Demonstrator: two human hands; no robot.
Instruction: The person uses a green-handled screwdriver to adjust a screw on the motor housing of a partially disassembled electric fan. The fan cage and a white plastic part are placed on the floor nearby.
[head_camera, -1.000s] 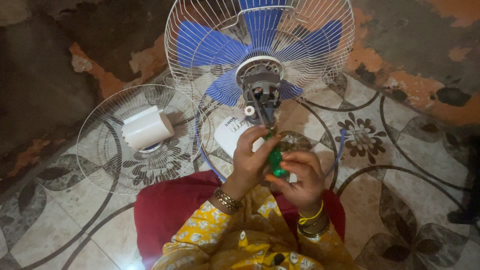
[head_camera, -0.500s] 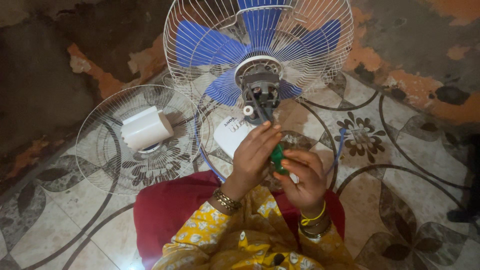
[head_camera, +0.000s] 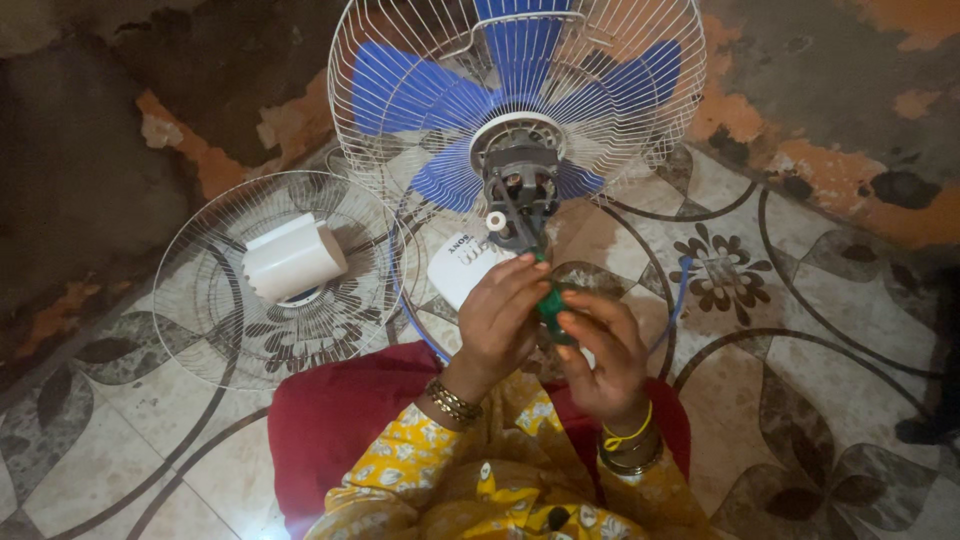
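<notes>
A fan with blue blades (head_camera: 420, 95) behind a white wire guard (head_camera: 640, 120) lies tilted in front of me, its bare grey motor (head_camera: 518, 190) facing me. My left hand (head_camera: 497, 318) and my right hand (head_camera: 600, 355) meet just below the motor, both pinching a small green part (head_camera: 551, 305) between the fingertips. Dark wires run from the motor down to that part. Most of the green part is hidden by my fingers.
A loose wire guard (head_camera: 220, 330) lies flat on the patterned floor tiles at left, with a white plastic motor cover (head_camera: 293, 258) resting on it. Another white piece (head_camera: 458, 268) sits under the motor. A blue cable (head_camera: 680, 290) curves at right. A worn wall stands behind.
Both hands stay on the green part; my left fingers have shifted slightly over it. The fan has not moved.
</notes>
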